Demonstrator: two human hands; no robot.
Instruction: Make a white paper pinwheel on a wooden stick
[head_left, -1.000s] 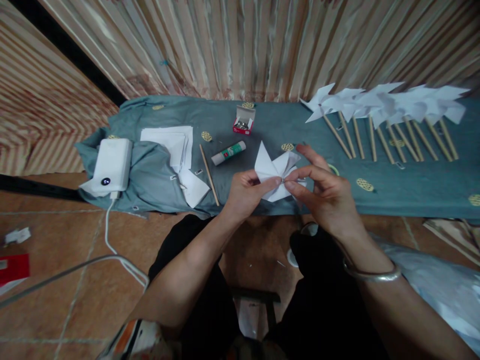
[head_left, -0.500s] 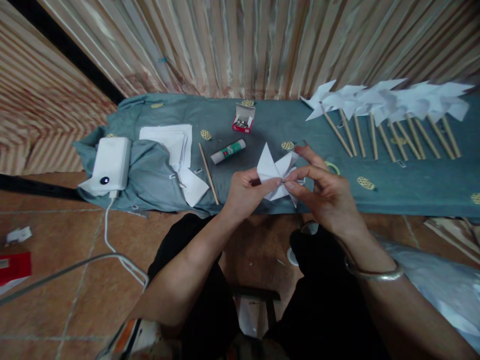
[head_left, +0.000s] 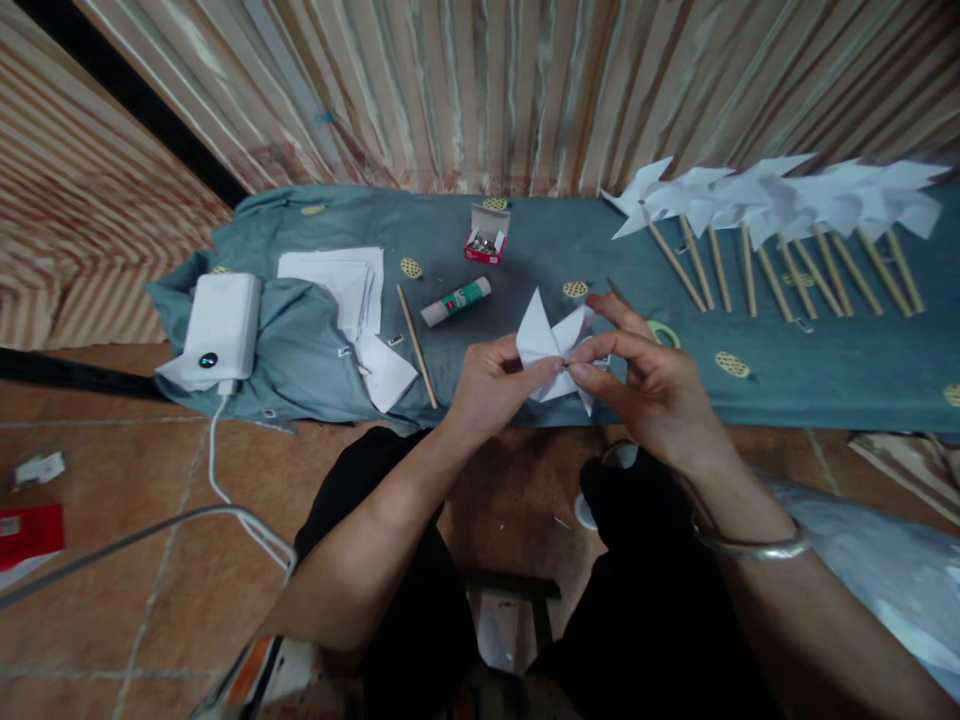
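Observation:
A folded white paper pinwheel is held over the front of the cloth-covered table, its pointed blades spread. My left hand is closed on its left side, with the thumb pressed near the centre. At that centre my right hand pinches with thumb and index finger. A tiny dark spot shows between the fingertips, too small to name. Behind the right hand lies a green ring-shaped handle, apparently of scissors, mostly hidden. A glue stick and a thin wooden stick lie left of the pinwheel.
Finished pinwheels on sticks lie in a row at the back right. A small open red box holds metal tacks. White paper sheets and a white power bank with a cable rest at the left. A striped curtain hangs behind.
Both hands keep almost the same grip at the pinwheel's centre. The pinwheel has shifted and turned very slightly, and more of the green handle shows behind my right hand.

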